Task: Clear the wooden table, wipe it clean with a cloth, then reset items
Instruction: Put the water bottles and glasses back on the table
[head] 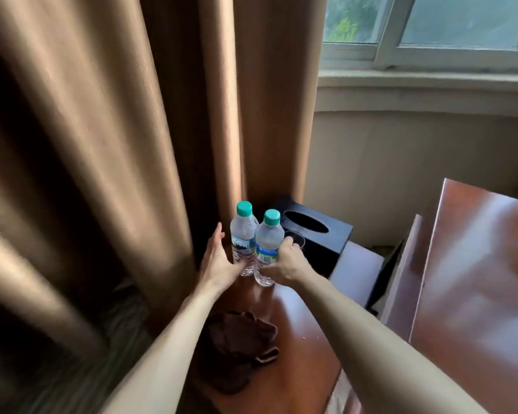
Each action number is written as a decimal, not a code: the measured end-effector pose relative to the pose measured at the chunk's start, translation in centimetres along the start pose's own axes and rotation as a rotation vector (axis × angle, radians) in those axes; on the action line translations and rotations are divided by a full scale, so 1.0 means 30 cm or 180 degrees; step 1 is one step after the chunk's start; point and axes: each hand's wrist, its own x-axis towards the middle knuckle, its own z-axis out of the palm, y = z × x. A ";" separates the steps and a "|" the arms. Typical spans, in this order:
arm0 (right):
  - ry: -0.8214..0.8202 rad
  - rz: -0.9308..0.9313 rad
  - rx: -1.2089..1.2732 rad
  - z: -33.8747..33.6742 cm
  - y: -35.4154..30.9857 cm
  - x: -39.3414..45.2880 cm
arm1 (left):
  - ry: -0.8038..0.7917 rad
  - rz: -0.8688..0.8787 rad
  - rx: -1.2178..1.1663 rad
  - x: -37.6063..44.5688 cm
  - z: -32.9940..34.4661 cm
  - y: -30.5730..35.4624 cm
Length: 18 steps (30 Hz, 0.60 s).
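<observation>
While I watched the head feed, the brown curtain [108, 138] filled the left half of the view, hanging down to the far end of the table [299, 330], with the window [431, 28] up at the right. That reddish wooden table ran away from me under both forearms, and a second wooden surface [479, 282] lay well apart on the right. At the far end of the table stood a black tissue box [317, 234], and just beside it, on its left, two upright water bottles [253, 243] with teal caps, touching each other. A dark brown cloth [240, 345] lay crumpled on the near part of the table, partly under my left forearm. My left hand [219, 258] was released, fingers straight, its thumb side against the left bottle low down. My right hand [284, 261] was curled around a clear glass [296, 239] that sat between the right bottle and the tissue box, its thumb lying against that bottle.
</observation>
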 end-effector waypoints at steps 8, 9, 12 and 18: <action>0.0595 -0.0044 0.0563 0.036 0.021 0.091 | 0.0292 0.0506 -0.0187 0.021 0.079 0.021; 0.0586 -0.0099 0.0499 0.024 0.025 0.087 | 0.0333 0.0477 -0.0156 0.013 0.076 0.022; 0.0573 -0.0201 0.0445 -0.035 0.034 0.059 | 0.0497 0.0397 -0.0088 -0.016 0.054 0.012; 0.0794 -0.0521 0.0239 -0.324 0.020 -0.057 | 0.0634 0.0675 0.0073 -0.109 -0.073 0.206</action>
